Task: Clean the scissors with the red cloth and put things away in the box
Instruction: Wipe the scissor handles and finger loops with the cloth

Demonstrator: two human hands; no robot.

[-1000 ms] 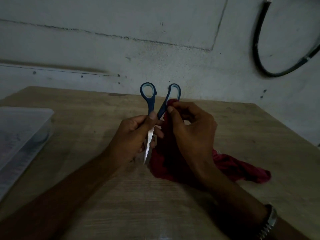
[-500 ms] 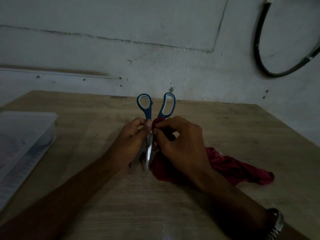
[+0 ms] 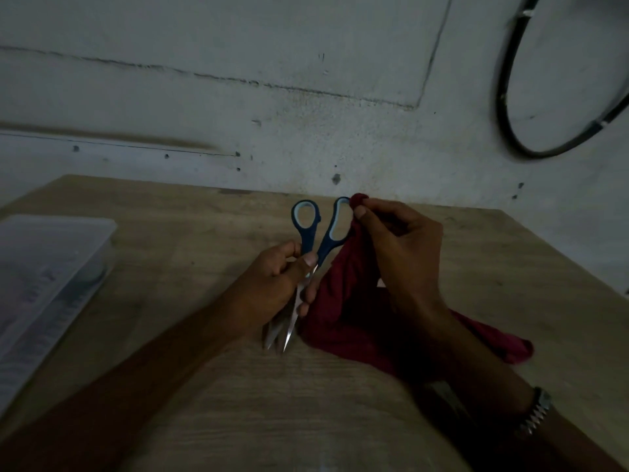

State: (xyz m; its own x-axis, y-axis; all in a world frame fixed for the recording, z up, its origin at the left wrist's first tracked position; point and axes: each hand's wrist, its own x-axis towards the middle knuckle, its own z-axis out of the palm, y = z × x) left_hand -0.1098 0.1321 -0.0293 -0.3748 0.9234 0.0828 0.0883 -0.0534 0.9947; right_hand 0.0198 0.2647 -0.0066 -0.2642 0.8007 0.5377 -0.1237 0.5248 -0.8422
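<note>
Box (image 3: pixel 51 267) sits at the far left of the desk (image 3: pixel 340 403), lid looks on, well apart from both hands. I can't tell what's inside, too dark and blurred.

Left hand (image 3: pixel 272 284) holds the scissors (image 3: pixel 308 267) around the pivot, fingers curled round it, thumb on top. Handles point up and away, blades point down toward me, tips just above or on the desk, can't tell which. Blades look slightly parted.

Right hand (image 3: pixel 401 253) pinches a bunch of the red cloth (image 3: pixel 340 311) between thumb and fingers, right at the outer handle loop. The rest of the cloth hangs down and trails onto the desk under the right forearm.

Risks I see:
- Left grip is at the pivot with fingers next to the blades. If the cloth drags on the handle, the blades could close on a finger.
- Cloth hangs beside the parted blades, so it could snag between them or get nicked.
- Trailing end is pinned under my right forearm, so a hard wipe could yank the pinch loose.
- Box needs opening before anything goes in, and both hands are full.
</note>
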